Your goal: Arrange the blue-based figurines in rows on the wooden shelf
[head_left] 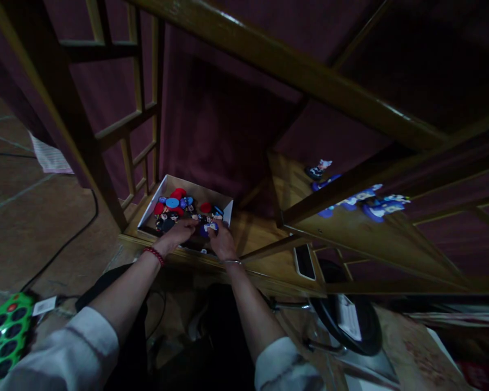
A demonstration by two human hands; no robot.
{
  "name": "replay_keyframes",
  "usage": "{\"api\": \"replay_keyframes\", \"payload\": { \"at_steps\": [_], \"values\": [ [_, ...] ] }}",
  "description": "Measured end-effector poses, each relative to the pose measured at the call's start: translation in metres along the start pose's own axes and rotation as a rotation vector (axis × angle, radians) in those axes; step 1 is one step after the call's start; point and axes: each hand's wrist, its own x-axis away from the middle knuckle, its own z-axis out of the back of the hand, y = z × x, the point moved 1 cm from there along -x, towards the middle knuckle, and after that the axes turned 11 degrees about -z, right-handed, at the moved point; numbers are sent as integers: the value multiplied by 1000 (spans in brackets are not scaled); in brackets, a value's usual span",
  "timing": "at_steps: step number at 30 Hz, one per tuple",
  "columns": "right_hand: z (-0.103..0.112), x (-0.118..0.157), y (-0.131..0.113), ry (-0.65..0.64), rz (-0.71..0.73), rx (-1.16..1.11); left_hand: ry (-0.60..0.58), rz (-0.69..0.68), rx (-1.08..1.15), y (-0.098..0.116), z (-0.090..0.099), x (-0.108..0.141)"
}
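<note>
Both of my hands reach into a shallow white cardboard box (225,202) on the low wooden shelf. Inside lie small figurines (163,221) with dark hair, along with red and blue round pieces (172,202). My left hand (181,232), with a red bead bracelet at the wrist, has its fingers pinched together near the middle of the box; what they hold is too small and dim to name. Against the right part of the box, my right hand (223,242) has its fingers closed on a small blue and white figurine (210,226).
Several blue and white figurines (385,207) stand on a higher shelf (334,231) to the right, behind wooden bars. A phone (305,262) lies on the lower shelf. A green power strip (7,336) and a black cable (65,244) are on the floor at left.
</note>
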Motion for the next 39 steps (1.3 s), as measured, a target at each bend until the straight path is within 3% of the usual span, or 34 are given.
{"api": "replay_keyframes", "payload": {
  "at_steps": [5,12,20,26,31,39],
  "values": [
    [1,-3,-2,23,-46,-193,-4,-32,149,4,1,3],
    [4,-4,-4,-10,-20,-253,89,-11,168,-2,-7,-1],
    [10,-7,-1,-10,8,-386,41,4,379,-2,-7,1],
    [-2,-15,4,-94,56,-559,-62,16,389,2,4,2],
    [-13,-23,9,-106,58,-634,-68,9,435,5,8,2],
    [-12,-27,11,-116,46,-739,-60,-7,532,7,5,2]
  ]
}}
